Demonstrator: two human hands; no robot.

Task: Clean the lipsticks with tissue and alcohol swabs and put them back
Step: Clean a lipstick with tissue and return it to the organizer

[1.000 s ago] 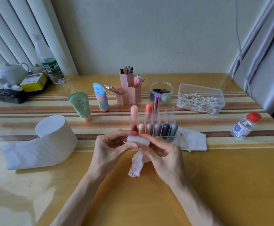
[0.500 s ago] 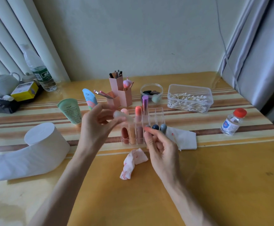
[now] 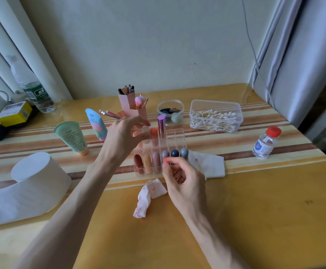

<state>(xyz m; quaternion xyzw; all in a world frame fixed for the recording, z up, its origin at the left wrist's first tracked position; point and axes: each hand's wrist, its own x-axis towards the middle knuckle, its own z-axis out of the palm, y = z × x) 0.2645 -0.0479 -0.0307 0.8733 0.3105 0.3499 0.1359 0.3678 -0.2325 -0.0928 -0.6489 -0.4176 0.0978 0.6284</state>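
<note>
Your left hand pinches a pale lipstick over the back row of the clear organizer; its lower end is blurred. Your right hand, fingers loosely curled and holding nothing, touches the organizer's front wall, hiding part of it.
</note>
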